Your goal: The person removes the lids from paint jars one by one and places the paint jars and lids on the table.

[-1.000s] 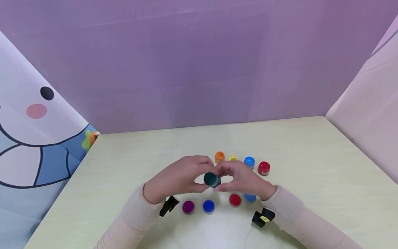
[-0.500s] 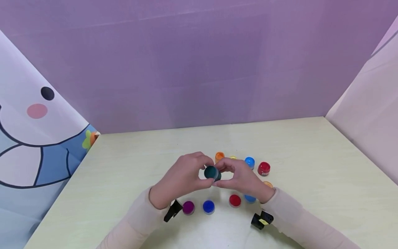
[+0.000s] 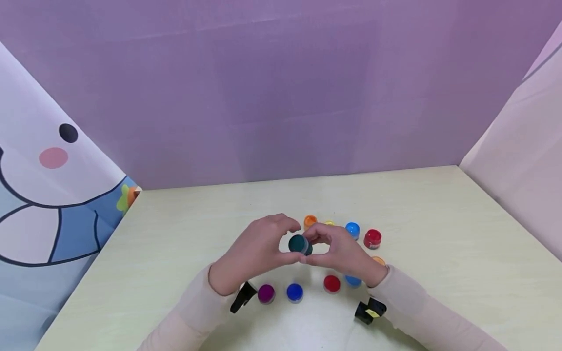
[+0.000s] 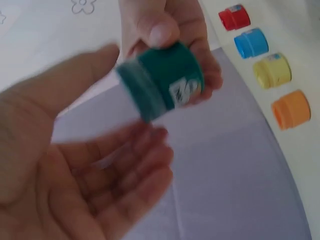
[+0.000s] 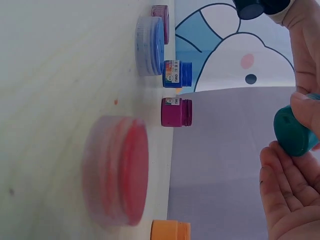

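A dark green paint jar (image 3: 301,245) is held above the table, tilted on its side. Its clear-edged lid (image 4: 141,90) faces my left hand, and a white label shows on its body. My right hand (image 3: 340,253) grips the jar body between thumb and fingers. Around the lid end, my left hand (image 3: 252,248) has its thumb and fingers spread apart, the index finger lifted off the jar. In the left wrist view, a gap shows between the left fingers and the lid.
Beyond the hands stand orange (image 3: 310,222), yellow (image 4: 272,71), blue (image 3: 352,230) and red (image 3: 373,238) paint jars. Nearer lie purple (image 3: 266,294), blue (image 3: 294,292) and red (image 3: 331,283) lids. Blue (image 5: 175,74) and purple (image 5: 174,112) jars show in the right wrist view.
The jar has risen slightly. My left fingers, on the lid a second ago, have spread off it; my right hand keeps its grip, and the table items stay put.
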Demonstrator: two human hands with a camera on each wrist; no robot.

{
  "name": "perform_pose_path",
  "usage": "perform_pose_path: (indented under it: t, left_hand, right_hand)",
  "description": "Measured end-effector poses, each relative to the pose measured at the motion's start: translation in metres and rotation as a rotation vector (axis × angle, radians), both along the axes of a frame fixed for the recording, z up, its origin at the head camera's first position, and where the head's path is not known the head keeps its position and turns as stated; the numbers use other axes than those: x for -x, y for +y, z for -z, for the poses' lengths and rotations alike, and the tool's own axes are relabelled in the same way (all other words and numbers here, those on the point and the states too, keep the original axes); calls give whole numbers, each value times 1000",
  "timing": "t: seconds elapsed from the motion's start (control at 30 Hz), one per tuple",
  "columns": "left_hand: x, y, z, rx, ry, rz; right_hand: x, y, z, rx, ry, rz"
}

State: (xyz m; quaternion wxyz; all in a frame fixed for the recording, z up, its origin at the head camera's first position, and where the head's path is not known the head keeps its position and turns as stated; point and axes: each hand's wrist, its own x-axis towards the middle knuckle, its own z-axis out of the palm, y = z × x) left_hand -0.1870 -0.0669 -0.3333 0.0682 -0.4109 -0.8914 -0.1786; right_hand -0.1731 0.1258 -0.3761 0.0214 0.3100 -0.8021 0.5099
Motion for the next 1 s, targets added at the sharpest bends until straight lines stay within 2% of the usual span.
perform_pose_path:
  t: [0.13, 0.27, 0.33, 0.4, 0.57, 0.73, 1.0]
  left_hand:
    - [3, -5, -3, 43, 2, 160]
    - [5, -6, -3, 34, 15, 308]
    - [6, -6, -3, 21, 19, 359]
    - [6, -6, -2, 14, 13, 381]
    - [5, -6, -3, 37, -3, 364]
    - [4, -6, -5, 47, 17, 333]
    - [4, -6, -3, 12, 16, 212]
  right_hand:
    - [0, 1, 1, 12, -23, -15]
    - [0, 1, 2, 20, -43, -48]
    - [0, 1, 2, 29, -51, -70]
    - [0, 1, 2, 36, -56, -90]
    - [0, 1, 1, 19, -70, -101]
    - [2, 1, 5, 12, -56, -101]
    - [15, 4, 31, 34, 5, -97]
